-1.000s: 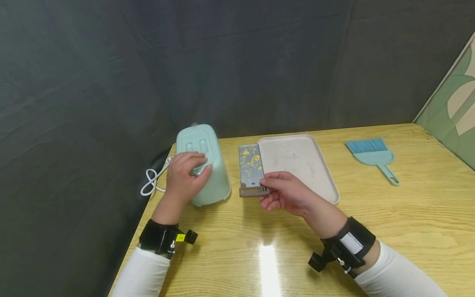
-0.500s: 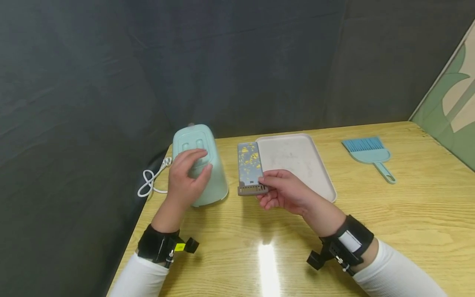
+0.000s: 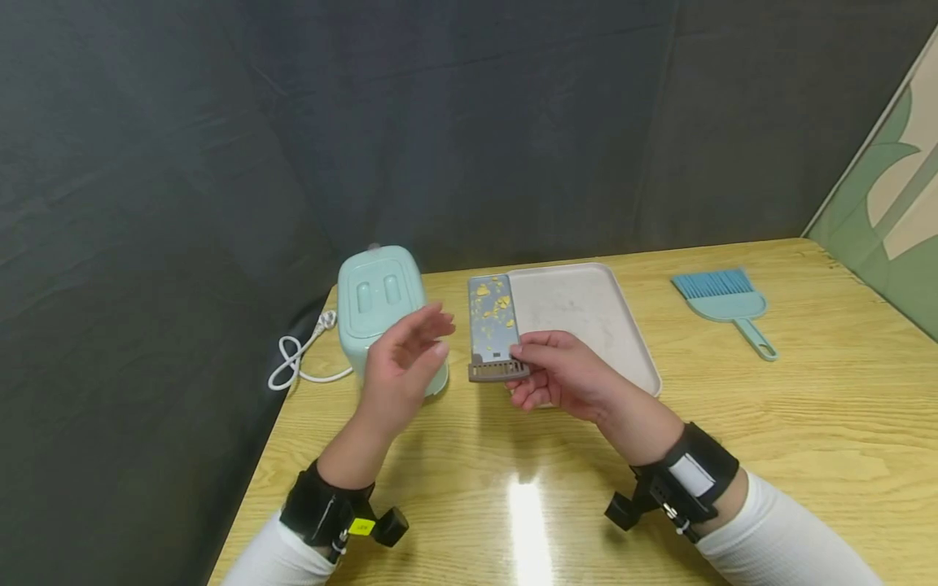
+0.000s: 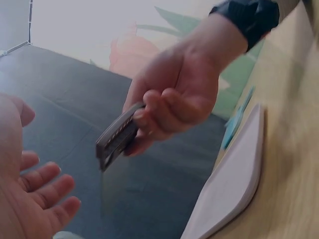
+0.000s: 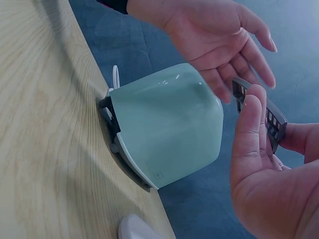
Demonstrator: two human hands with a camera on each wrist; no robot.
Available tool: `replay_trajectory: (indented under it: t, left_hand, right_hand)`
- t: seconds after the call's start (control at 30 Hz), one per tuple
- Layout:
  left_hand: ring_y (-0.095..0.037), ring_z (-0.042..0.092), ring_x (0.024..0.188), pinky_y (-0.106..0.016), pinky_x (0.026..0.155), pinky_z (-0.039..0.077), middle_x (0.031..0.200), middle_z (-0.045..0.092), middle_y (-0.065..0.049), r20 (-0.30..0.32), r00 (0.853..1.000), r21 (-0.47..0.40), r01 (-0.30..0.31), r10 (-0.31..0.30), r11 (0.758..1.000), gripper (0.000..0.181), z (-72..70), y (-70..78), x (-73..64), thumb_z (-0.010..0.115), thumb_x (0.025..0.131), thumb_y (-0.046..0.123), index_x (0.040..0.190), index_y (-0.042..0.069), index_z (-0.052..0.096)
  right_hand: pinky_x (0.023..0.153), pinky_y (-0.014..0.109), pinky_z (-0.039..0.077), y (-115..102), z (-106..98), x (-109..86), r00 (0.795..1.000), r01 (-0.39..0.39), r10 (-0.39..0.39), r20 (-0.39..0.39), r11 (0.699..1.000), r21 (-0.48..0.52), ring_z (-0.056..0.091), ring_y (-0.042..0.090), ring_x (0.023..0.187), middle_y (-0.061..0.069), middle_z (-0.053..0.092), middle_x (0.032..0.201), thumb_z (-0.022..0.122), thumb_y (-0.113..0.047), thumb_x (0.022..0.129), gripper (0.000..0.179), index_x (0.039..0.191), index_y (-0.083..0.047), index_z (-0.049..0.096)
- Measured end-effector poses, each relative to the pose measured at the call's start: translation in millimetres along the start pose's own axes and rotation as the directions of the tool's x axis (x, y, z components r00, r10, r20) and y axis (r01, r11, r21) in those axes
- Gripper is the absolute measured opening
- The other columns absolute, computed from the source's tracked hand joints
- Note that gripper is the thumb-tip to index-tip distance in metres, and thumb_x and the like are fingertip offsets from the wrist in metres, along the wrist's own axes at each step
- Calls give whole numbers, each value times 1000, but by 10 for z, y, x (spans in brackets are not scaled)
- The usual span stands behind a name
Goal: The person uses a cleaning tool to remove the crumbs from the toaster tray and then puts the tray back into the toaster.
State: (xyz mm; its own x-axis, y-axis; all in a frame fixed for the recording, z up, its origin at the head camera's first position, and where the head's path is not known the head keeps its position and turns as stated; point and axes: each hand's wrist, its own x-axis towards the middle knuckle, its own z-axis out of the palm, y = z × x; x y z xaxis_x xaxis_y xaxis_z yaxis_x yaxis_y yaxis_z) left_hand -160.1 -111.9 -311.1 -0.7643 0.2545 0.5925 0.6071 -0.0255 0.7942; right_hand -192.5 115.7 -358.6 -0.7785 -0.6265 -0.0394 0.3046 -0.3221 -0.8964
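My right hand [image 3: 566, 373] pinches a flat metal crumb tray [image 3: 491, 325] by its brown slotted end, thumb on top. Yellow crumbs are scattered over the tray's surface. Between that tray and the mint-green toaster [image 3: 379, 286], my left hand [image 3: 399, 370] is raised with nothing in it. Its fingers are spread and relaxed, as the right wrist view also shows, and it hides part of the toaster's front. A lid with two long recesses covers the toaster's top. In the left wrist view the crumb tray's slotted end [image 4: 117, 134] shows edge-on in my right hand's fingers.
A shallow off-white tray [image 3: 579, 305] lies behind my right hand. Farther right on the wooden table [image 3: 806, 423] is a blue hand brush [image 3: 729, 305]. The toaster's white cord [image 3: 293, 362] loops at the left table edge. A dark curtain [image 3: 513, 122] hangs behind.
My left hand has let go of the toaster's lid and moved right and nearer, toward the crumb tray. My right hand and the crumb tray have barely moved.
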Motion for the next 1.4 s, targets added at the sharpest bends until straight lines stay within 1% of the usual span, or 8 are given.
replay_trajectory:
  t: [0.17,0.3,0.37,0.73,0.97,1.23,1.33,1.4]
  left_hand:
    - [-39,47,102,-39,84,41,112,49,-24,14,986,-93,167,-166,982,41,67,-93,-35,52,83,2,123,4,43]
    - [-35,48,102,-42,81,42,115,47,-23,26,951,-206,307,-308,929,46,129,-176,-56,51,85,6,128,9,37]
    - [-34,49,101,-44,80,42,117,45,-23,25,936,-245,346,-351,906,48,152,-216,-69,51,85,8,130,11,34]
    - [-31,51,99,-42,78,43,119,45,-20,2,941,-249,329,-339,911,51,165,-306,-99,52,85,12,131,17,32]
    - [-30,51,100,-41,79,44,122,42,-19,-7,928,-249,358,-372,900,54,178,-241,-87,52,85,9,132,19,29]
    - [-28,52,97,-38,79,44,121,44,-15,-10,902,-195,421,-431,886,55,228,-199,-83,51,84,7,133,19,27]
    - [-28,53,96,-39,79,44,119,45,-16,0,898,-214,429,-439,878,55,243,-248,-94,52,84,7,132,16,28]
    - [-29,52,96,-42,79,43,118,45,-17,28,895,-263,437,-446,860,54,256,-302,-108,52,84,8,132,14,28]
  right_hand:
    - [52,35,50,-5,4,-10,1000,-2,2,-2,1000,-7,60,23,56,19,60,70,50,-19,88,35,106,11,43]
    - [52,35,50,-14,5,-17,1000,-5,5,-9,1000,-16,60,23,56,19,60,71,50,-20,88,36,107,10,44]
    - [53,35,50,-16,3,-18,1000,-4,4,-9,1000,-17,60,23,56,19,60,71,49,-20,88,37,108,11,43]
    - [52,35,50,-29,-4,-12,1000,-11,10,-16,1000,-23,60,22,56,20,60,71,49,-21,88,37,109,10,44]
    - [53,36,50,-30,-12,-15,1000,-14,14,-21,1000,-14,60,22,56,20,60,71,50,-20,88,37,109,10,44]
    - [53,35,50,-27,1,-8,999,-19,19,-33,1000,-19,60,22,55,20,60,71,50,-20,88,38,110,10,43]
    - [53,35,50,-26,6,-10,999,-15,14,-34,1000,-23,60,22,56,20,60,71,50,-20,88,38,110,10,43]
    - [53,35,50,-24,7,-10,999,-10,10,-31,1000,-26,60,22,56,20,60,71,50,-20,88,38,110,10,43]
